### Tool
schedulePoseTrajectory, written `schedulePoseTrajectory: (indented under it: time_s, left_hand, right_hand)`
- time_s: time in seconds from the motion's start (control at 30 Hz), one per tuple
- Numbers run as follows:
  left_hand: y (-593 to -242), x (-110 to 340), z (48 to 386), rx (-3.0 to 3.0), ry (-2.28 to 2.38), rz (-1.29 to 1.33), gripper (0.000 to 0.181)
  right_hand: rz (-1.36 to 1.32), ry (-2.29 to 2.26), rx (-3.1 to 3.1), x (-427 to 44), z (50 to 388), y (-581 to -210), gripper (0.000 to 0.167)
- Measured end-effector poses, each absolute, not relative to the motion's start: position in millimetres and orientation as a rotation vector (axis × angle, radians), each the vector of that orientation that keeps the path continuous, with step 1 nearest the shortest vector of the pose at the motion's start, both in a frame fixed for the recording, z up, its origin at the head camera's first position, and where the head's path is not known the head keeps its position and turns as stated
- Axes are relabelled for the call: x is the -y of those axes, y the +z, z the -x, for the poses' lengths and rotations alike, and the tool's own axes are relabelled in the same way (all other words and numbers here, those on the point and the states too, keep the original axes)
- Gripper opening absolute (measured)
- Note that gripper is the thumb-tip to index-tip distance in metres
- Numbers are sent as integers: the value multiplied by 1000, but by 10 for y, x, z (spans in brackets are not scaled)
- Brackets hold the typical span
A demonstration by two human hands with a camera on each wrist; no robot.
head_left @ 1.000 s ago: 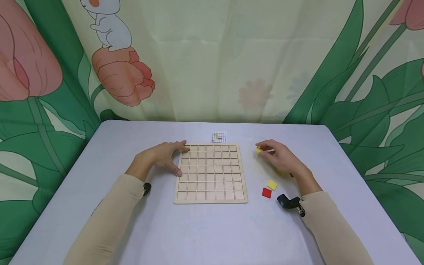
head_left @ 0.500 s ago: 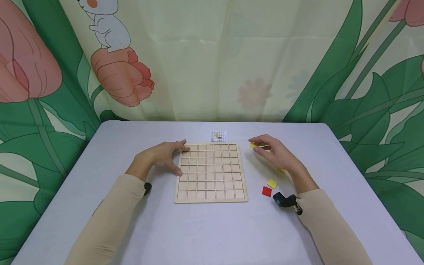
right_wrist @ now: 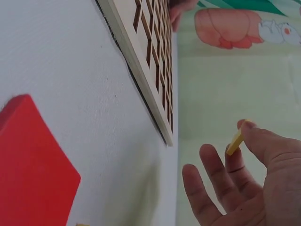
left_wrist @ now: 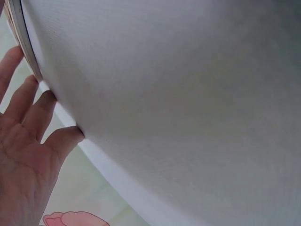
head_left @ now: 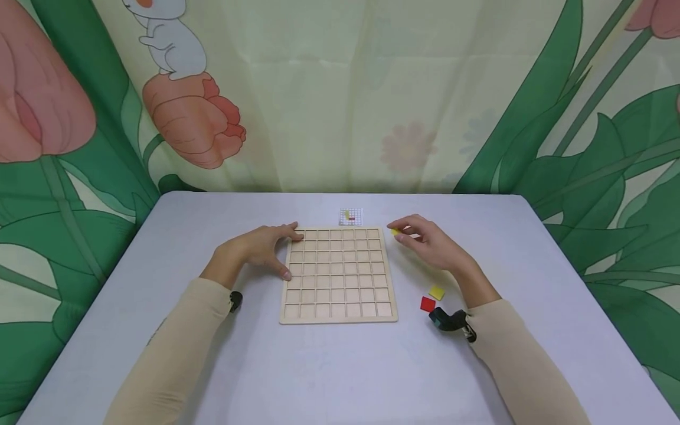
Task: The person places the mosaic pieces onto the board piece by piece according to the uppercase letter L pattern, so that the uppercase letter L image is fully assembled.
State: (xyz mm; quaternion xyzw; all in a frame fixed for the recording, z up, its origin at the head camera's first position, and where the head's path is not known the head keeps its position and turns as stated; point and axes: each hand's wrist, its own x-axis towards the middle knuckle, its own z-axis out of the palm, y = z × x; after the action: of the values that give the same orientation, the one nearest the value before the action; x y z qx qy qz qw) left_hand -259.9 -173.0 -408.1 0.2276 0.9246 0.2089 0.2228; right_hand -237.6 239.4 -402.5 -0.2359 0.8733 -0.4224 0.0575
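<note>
A square wooden grid board (head_left: 338, 276) lies on the white table. Along its left edge rests my left hand (head_left: 260, 245), thumb and fingers spread apart and touching the frame. My right hand (head_left: 434, 245) is raised just off the board's far right corner, pinching a yellow square tile (right_wrist: 236, 142) between thumb and fingertips; its other fingers are loosely bent. Nearer to me, right of the board, a second yellow tile (head_left: 437, 293) lies beside a red tile (head_left: 427, 304). In the left wrist view, fingertips (left_wrist: 70, 134) show against the pale surface.
A small printed card (head_left: 350, 216) with a grid and coloured squares lies behind the board. The white table (head_left: 340, 372) ends at a patterned curtain (head_left: 319, 118). A black wrist camera (head_left: 447, 319) sits near the red tile.
My right hand has moved left with the yellow tile, from right of the board to near its far right corner. The left hand stays at the board's left edge.
</note>
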Motion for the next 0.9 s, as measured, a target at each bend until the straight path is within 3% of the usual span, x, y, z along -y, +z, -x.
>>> schedulePoseTrajectory:
  time_s: [0.9]
  left_hand:
    - [-4066, 1727, 2621, -2551, 557, -646, 103]
  right_hand:
    - [924, -1407, -2496, -1652, 2530, -4078, 28]
